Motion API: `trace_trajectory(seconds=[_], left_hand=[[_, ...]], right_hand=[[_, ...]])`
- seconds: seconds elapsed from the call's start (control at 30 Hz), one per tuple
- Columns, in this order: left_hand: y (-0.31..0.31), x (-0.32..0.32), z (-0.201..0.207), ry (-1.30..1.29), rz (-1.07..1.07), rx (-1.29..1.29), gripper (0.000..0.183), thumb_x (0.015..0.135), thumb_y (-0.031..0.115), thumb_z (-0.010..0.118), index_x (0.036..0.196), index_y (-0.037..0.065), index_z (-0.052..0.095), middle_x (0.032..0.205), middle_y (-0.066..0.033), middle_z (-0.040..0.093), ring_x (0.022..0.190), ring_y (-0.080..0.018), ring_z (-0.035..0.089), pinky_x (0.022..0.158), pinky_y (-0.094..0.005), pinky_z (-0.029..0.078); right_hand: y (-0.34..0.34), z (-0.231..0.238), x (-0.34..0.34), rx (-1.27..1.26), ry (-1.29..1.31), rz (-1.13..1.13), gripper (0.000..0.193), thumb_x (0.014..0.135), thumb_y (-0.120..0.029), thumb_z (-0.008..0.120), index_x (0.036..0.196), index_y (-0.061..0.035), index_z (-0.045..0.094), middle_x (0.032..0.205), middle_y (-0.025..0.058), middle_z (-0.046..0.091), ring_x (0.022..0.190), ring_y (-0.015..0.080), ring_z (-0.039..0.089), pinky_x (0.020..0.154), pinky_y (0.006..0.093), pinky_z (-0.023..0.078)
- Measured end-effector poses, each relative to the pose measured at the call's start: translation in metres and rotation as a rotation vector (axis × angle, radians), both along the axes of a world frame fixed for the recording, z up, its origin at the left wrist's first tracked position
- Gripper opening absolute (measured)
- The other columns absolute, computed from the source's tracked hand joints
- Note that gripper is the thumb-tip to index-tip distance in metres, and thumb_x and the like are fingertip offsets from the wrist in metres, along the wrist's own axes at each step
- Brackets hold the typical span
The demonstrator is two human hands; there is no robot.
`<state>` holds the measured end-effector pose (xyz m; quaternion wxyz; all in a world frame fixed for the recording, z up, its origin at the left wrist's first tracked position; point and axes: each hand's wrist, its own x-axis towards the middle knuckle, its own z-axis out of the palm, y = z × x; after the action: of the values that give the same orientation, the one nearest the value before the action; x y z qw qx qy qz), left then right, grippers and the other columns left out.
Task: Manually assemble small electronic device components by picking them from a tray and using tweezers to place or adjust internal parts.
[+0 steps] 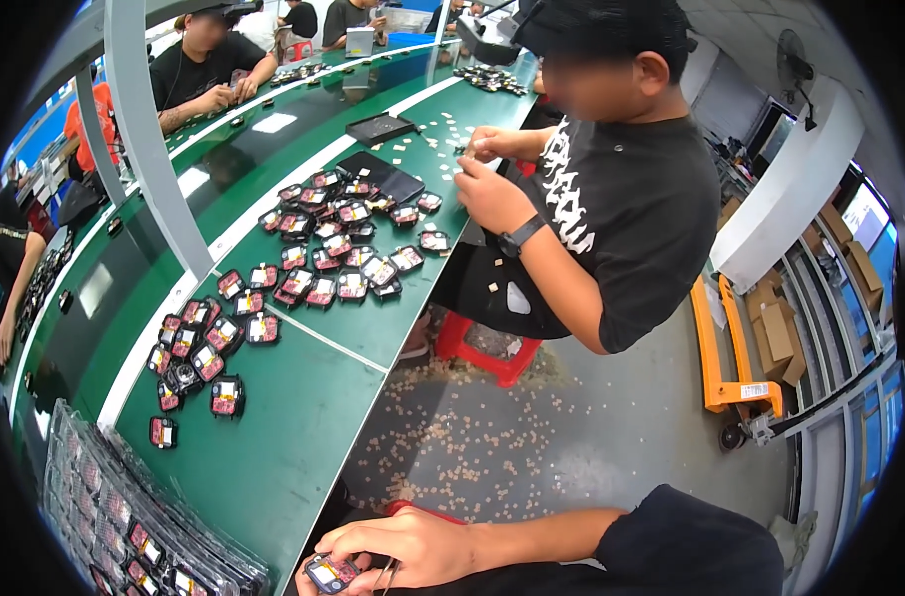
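squarish module (331, 573) — face up; long axis unclear

Finding: my square plastic device (330, 573) shows black casing, reddish-pink face, white and yellow patches. My cloth sleeve (686, 541): plain black. Long smooth table (283, 427): green, white-lined. Low plastic stool (487, 360): red. Metal pallet jack (711, 348): orange.

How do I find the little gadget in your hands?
Start at the long green table and follow its edge down to the picture's bottom. There, by the right hand with its thin tweezers, is a small black-rimmed, pink-and-white gadget. Unlike its lookalikes lying on the table, this one is being held.
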<state>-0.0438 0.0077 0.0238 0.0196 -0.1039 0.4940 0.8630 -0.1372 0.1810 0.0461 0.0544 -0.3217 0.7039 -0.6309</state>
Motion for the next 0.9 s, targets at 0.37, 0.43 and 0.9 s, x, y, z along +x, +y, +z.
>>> trace_trajectory(seconds=[0.37, 0.43, 0.9], left_hand=[[0.016, -0.017, -0.005, 0.103, 0.088, 0.189, 0.068, 0.087, 0.035, 0.085, 0.135, 0.004, 0.047, 0.122, -0.0158, 0.061, 0.104, -0.0302, 0.07, 0.091, -0.043, 0.062], [0.015, -0.017, -0.006, 0.157, 0.094, 0.243, 0.064, 0.089, 0.026, 0.083, 0.136, -0.001, 0.049, 0.133, -0.02, 0.056, 0.111, -0.0345, 0.068, 0.096, -0.0452, 0.059], [0.0, -0.004, -0.001, 0.113, 0.224, 0.148, 0.067, 0.085, 0.027, 0.088, 0.134, 0.0, 0.052, 0.134, -0.0193, 0.058, 0.126, -0.0256, 0.058, 0.106, -0.0388, 0.049]], right_hand=[[0.005, 0.008, -0.009, 0.043, 0.13, -0.018, 0.035, 0.083, -0.02, 0.084, 0.107, -0.0026, 0.065, 0.12, 0.0141, 0.073, 0.089, 0.0255, 0.075, 0.071, 0.0327, 0.063], [0.004, 0.001, -0.011, 0.029, 0.199, -0.016, 0.048, 0.075, -0.021, 0.092, 0.109, -0.0021, 0.064, 0.121, 0.0207, 0.069, 0.086, 0.025, 0.076, 0.074, 0.0313, 0.061], [-0.006, 0.001, -0.007, 0.375, 0.692, -0.157, 0.041, 0.07, -0.004, 0.079, 0.112, -0.0036, 0.076, 0.091, 0.0036, 0.064, 0.061, 0.0138, 0.059, 0.05, 0.028, 0.048]])
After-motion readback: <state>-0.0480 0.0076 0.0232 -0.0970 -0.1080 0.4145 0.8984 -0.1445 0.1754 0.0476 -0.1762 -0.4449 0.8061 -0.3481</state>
